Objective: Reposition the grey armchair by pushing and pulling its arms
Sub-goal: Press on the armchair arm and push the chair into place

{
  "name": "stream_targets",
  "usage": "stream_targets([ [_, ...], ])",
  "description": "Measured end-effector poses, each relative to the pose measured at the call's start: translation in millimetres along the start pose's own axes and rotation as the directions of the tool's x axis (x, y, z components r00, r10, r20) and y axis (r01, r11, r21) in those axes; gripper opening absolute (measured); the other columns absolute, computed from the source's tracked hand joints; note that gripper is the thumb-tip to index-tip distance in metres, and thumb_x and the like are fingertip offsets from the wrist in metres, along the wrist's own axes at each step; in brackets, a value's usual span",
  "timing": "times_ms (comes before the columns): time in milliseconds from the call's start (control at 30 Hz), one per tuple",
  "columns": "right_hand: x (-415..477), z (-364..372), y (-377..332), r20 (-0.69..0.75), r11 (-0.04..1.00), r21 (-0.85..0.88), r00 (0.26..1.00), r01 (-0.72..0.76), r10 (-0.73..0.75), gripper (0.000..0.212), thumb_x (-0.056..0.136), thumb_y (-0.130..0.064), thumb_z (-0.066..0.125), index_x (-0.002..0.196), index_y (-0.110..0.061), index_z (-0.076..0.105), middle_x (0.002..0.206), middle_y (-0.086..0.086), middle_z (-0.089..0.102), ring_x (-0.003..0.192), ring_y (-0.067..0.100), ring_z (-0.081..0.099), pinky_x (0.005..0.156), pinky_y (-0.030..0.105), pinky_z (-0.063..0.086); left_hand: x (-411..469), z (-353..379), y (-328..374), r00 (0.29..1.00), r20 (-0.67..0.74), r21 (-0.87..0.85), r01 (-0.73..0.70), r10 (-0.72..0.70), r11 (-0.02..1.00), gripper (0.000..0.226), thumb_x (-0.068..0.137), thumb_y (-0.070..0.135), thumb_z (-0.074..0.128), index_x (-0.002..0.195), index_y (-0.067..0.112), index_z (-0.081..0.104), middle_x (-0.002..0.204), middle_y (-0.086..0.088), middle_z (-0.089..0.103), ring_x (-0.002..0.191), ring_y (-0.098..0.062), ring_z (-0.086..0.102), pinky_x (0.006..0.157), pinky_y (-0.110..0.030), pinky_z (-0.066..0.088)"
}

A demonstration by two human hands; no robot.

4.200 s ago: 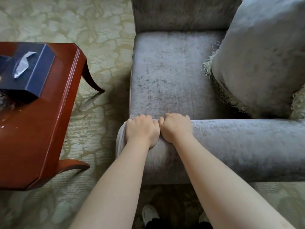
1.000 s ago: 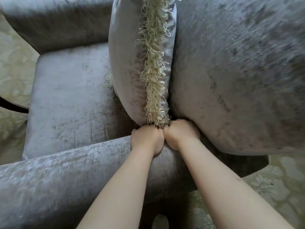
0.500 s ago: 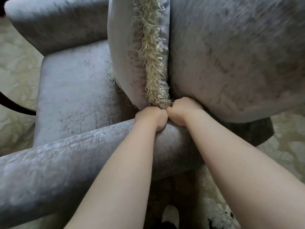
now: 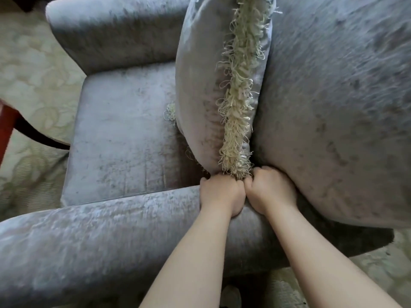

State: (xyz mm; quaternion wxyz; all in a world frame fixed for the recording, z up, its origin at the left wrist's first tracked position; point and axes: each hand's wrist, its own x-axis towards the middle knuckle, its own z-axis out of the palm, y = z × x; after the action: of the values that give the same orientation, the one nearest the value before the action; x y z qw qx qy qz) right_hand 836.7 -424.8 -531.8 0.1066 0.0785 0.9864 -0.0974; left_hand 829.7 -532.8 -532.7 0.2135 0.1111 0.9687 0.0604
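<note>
Grey armchair [image 4: 124, 130] turned slightly; left hand [image 4: 221, 194], right hand [image 4: 269, 192] grip still clasps arm [image 4: 111, 230].

Soft, even daylight fills the scene, moderately bright, with no hard glare. The armchair [image 4: 124, 130] velvet carries a pale sheen along its near arm and seat. A deep shadow lies on the carpet [image 4: 378, 270] beneath the backrest. Motion blur smears the upper right and the table [image 4: 5, 130] at the left edge; the centre stays sharp. Lines bow near the edges.
</note>
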Motion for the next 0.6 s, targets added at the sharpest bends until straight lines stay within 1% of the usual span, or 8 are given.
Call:
stream_targets([
  [33, 0, 1, 0, -0.010, 1.000, -0.005, 1.000, -0.005, 0.005, 0.032, 0.088, -0.031, 0.040, 0.089, -0.010, 0.064, 0.100, 0.012, 0.062, 0.094, 0.032, 0.059, 0.063, 0.031, 0.031, 1, 1, 0, 1.000, 0.000, 0.004, 0.003, -0.003, 1.000, 0.041, 0.091, 0.025, 0.026, 0.104, 0.013, 0.063, 0.110, -0.011, 0.063, 0.099, -0.031, 0.054, 0.077, -0.041, 0.031],
  [133, 0, 4, 3, -0.038, 1.000, -0.004, 0.999, -0.024, 0.023, 0.029, 0.088, -0.031, 0.041, 0.085, -0.012, 0.062, 0.097, 0.012, 0.062, 0.091, 0.033, 0.059, 0.061, 0.032, 0.033, 2, 4, 0, 1.000, 0.005, -0.011, 0.023, -0.023, 1.000, 0.043, 0.092, 0.027, 0.025, 0.107, 0.012, 0.063, 0.112, -0.010, 0.062, 0.101, -0.031, 0.053, 0.079, -0.042, 0.032],
  [233, 0, 4, 4, -0.036, 1.000, -0.028, 0.999, -0.003, 0.002, 0.029, 0.089, -0.032, 0.041, 0.082, -0.012, 0.060, 0.095, 0.012, 0.062, 0.090, 0.033, 0.059, 0.060, 0.032, 0.032, 1, 1, 0, 1.000, -0.008, -0.070, 0.027, -0.027, 0.997, 0.043, 0.093, 0.029, 0.027, 0.106, 0.011, 0.063, 0.111, -0.012, 0.063, 0.101, -0.032, 0.054, 0.080, -0.042, 0.034],
  [300, -1, 2, 5, -0.008, 0.998, -0.051, 1.000, 0.021, -0.021, 0.032, 0.092, -0.034, 0.039, 0.082, -0.013, 0.060, 0.097, 0.013, 0.062, 0.091, 0.032, 0.059, 0.062, 0.033, 0.034, -2, -3, -2, 1.000, 0.001, -0.133, 0.009, -0.008, 0.991, 0.042, 0.093, 0.031, 0.028, 0.107, 0.010, 0.062, 0.112, -0.014, 0.062, 0.101, -0.032, 0.055, 0.079, -0.041, 0.034],
  [400, -2, -5, 3, 0.096, 0.997, -0.073, 0.995, 0.039, -0.032, 0.038, 0.095, -0.037, 0.034, 0.087, -0.012, 0.061, 0.102, 0.017, 0.061, 0.096, 0.033, 0.058, 0.070, 0.034, 0.040, -13, -8, -22, 0.999, 0.038, -0.208, 0.011, -0.003, 0.978, 0.044, 0.094, 0.037, 0.030, 0.114, 0.011, 0.059, 0.118, -0.014, 0.059, 0.106, -0.033, 0.053, 0.083, -0.041, 0.033],
  [500, -16, -15, -14, 0.150, 0.967, -0.254, 0.986, -0.036, 0.076, 0.048, 0.095, -0.045, 0.026, 0.099, -0.013, 0.063, 0.111, 0.014, 0.061, 0.104, 0.031, 0.056, 0.082, 0.036, 0.043, -37, -10, -78, 0.998, 0.024, -0.165, 0.061, -0.058, 0.985, 0.046, 0.094, 0.040, 0.028, 0.113, 0.010, 0.058, 0.117, -0.013, 0.056, 0.107, -0.032, 0.051, 0.088, -0.042, 0.032],
  [567, -33, -20, -47, 0.093, 0.897, -0.428, 0.982, -0.108, 0.162, 0.056, 0.091, -0.051, 0.024, 0.102, -0.013, 0.063, 0.109, 0.012, 0.063, 0.104, 0.030, 0.056, 0.087, 0.037, 0.040, -58, -12, -129, 0.996, 0.026, -0.127, 0.083, -0.080, 0.988, 0.048, 0.094, 0.042, 0.026, 0.113, 0.011, 0.057, 0.118, -0.011, 0.055, 0.110, -0.030, 0.049, 0.095, -0.046, 0.029],
  [600, -43, -20, -72, 0.062, 0.876, -0.468, 0.985, -0.116, 0.163, 0.057, 0.088, -0.053, 0.025, 0.098, -0.012, 0.064, 0.103, 0.012, 0.065, 0.099, 0.030, 0.058, 0.086, 0.037, 0.040, -68, -13, -156, 0.994, 0.033, -0.107, 0.102, -0.099, 0.989, 0.049, 0.094, 0.044, 0.025, 0.114, 0.012, 0.056, 0.120, -0.010, 0.055, 0.113, -0.030, 0.047, 0.101, -0.048, 0.026],
])
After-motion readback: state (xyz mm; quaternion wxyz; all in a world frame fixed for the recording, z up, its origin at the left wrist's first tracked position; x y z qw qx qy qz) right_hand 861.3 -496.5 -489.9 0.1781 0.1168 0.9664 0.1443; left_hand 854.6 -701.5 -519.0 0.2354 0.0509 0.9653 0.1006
